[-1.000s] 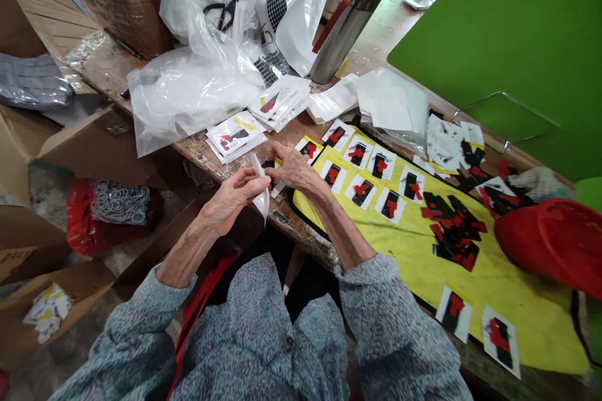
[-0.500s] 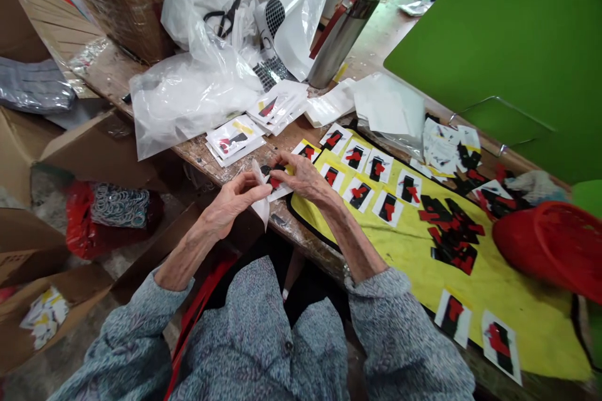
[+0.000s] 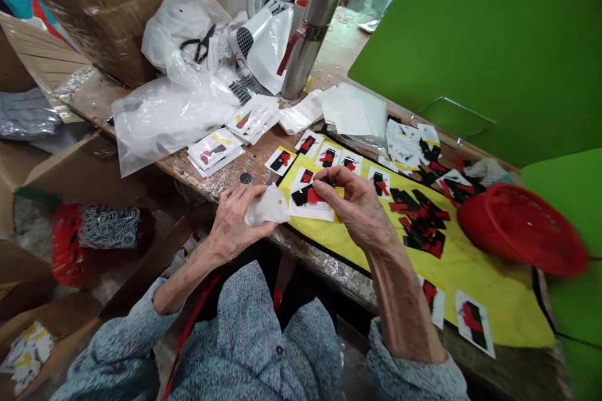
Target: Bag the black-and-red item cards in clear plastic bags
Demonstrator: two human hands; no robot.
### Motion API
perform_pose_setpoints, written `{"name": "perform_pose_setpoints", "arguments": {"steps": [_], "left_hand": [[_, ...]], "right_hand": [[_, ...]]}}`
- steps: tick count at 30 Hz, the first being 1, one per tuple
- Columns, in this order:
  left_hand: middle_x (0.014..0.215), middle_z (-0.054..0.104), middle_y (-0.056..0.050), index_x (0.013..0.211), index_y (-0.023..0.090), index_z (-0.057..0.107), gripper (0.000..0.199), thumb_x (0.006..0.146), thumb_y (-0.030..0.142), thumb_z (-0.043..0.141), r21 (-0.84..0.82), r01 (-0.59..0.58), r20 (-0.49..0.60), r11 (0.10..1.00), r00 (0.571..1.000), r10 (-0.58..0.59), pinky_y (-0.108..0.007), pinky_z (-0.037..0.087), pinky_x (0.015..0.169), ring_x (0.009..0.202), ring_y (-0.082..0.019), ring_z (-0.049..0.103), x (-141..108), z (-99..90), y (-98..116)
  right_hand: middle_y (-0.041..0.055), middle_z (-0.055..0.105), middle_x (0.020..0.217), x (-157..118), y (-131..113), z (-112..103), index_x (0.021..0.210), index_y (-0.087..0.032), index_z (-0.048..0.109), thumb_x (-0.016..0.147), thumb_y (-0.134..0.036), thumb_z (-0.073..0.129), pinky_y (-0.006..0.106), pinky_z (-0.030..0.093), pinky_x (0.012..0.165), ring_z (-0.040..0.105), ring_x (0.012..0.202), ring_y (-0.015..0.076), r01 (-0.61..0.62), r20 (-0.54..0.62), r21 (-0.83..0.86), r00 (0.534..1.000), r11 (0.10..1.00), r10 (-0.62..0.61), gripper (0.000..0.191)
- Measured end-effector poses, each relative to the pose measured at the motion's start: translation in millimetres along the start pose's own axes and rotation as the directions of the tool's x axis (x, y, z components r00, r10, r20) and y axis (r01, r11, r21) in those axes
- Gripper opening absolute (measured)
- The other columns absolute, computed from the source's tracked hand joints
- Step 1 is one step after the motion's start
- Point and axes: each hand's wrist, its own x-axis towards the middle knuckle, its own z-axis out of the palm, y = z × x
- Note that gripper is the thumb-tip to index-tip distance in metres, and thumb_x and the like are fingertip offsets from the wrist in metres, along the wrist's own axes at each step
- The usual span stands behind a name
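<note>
My left hand (image 3: pixel 235 222) is closed on a small white plastic bag (image 3: pixel 268 207) with a punched hole, just past the table's front edge. My right hand (image 3: pixel 355 207) pinches a black-and-red strip (image 3: pixel 308 195) between thumb and fingers, over the near left part of the yellow cloth (image 3: pixel 376 247). White printed cards lie beneath and around the strip, partly hidden by my right hand. A loose pile of black and red strips (image 3: pixel 423 219) rests farther right on the cloth. Beside my left hand, a round black disc (image 3: pixel 245 178) lies on the wood.
Stacked filled packets (image 3: pixel 215 151) lie at the left, near crumpled clear plastic (image 3: pixel 164 119). A steel thermos (image 3: pixel 308 44) stands behind. A red basket (image 3: pixel 527 229) leans at the right, by a green panel (image 3: pixel 446 31). Open cardboard boxes (image 3: pixel 61 169) stand below left.
My hands have moved apart. The right hand has gone right over the cloth with the black-and-red strip, while the left keeps the white bag. The view has shifted, too.
</note>
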Motion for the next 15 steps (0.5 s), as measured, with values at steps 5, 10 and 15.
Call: {"name": "perform_pose_setpoints", "arguments": {"steps": [5,10,15], "left_hand": [[0.111,0.068,-0.006,0.111,0.026,0.061,0.044,0.069,0.031,0.077,0.078,-0.081,0.084,0.994,0.994,0.074,-0.044,0.028,0.100,0.105,-0.029,0.058,0.4,11.3,5.1],[0.119,0.064,-0.008,0.122,0.024,0.056,0.056,0.070,0.030,0.075,0.138,-0.172,0.140,0.975,0.978,0.153,-0.043,0.028,0.100,0.112,-0.029,0.055,1.6,16.6,5.6],[0.122,0.061,-0.010,0.127,0.023,0.053,0.057,0.072,0.028,0.070,0.225,-0.262,0.204,0.938,0.955,0.217,-0.046,0.028,0.103,0.115,-0.030,0.053,3.8,23.8,8.3]], "right_hand": [[0.0015,0.061,0.080,-13.5,3.2,5.7,0.085,-0.023,0.060,0.085,-0.035,0.058,0.031,0.045,0.069,0.056,0.073,0.0172,0.115,-0.096,-0.121,0.987,0.986,-0.127,0.012],[0.0013,0.062,0.080,-25.3,11.9,4.0,0.087,-0.023,0.058,0.087,-0.033,0.056,0.030,0.045,0.066,0.057,0.070,0.0169,0.099,-0.035,-0.166,0.994,0.981,-0.107,0.011],[0.0006,0.060,0.075,-25.6,19.3,-1.7,0.085,-0.022,0.058,0.086,-0.035,0.056,0.030,0.044,0.064,0.055,0.067,0.0165,0.059,0.066,-0.135,0.997,0.989,-0.050,0.013]]}}
